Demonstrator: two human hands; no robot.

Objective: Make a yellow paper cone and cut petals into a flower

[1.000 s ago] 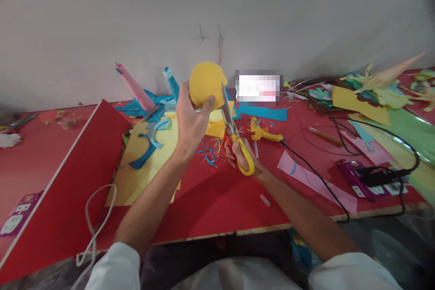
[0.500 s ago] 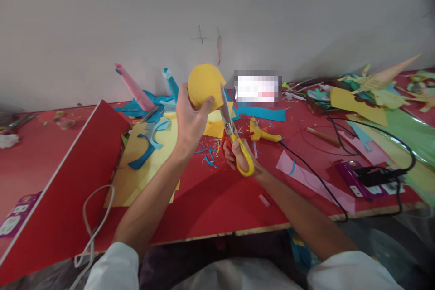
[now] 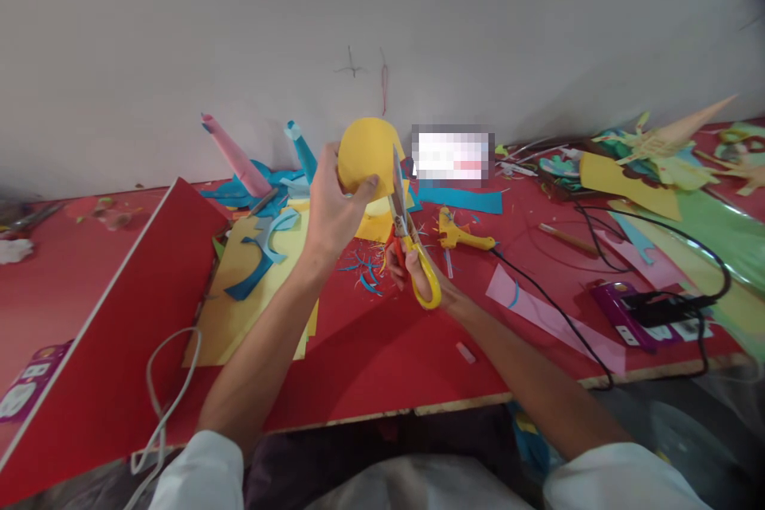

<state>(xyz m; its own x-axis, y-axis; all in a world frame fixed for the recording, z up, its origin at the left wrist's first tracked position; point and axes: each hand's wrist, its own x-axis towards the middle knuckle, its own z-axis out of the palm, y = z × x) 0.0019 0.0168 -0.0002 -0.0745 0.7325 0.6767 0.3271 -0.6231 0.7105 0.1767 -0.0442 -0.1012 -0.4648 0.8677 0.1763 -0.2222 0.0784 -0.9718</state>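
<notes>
My left hand [image 3: 335, 203] pinches a rounded piece of yellow paper [image 3: 366, 155], held up above the table with the thumb across its front. In my right hand [image 3: 412, 267] are scissors [image 3: 406, 227] with yellow and red handles, their blades pointing upward at the paper's right edge. Thin blue and yellow paper trimmings [image 3: 367, 264] lie on the table under both hands. Just right of the scissors rests a yellow glue gun [image 3: 457, 233] with a black cord. Behind the hands is more yellow paper [image 3: 376, 227], partly hidden.
Stacked yellow sheets [image 3: 251, 335] and blue cut pieces [image 3: 256, 271] lie on the left beside an upright red board [image 3: 131, 319]. A pink strip [image 3: 555, 323], a pencil [image 3: 567, 241] and a purple power strip [image 3: 633, 315] are on the right. Pink [image 3: 236, 155] and blue cones stand behind.
The yellow paper has shifted slightly right and turned a little in my left hand. The scissors have moved slightly left, their blades now overlapping the paper's right side.
</notes>
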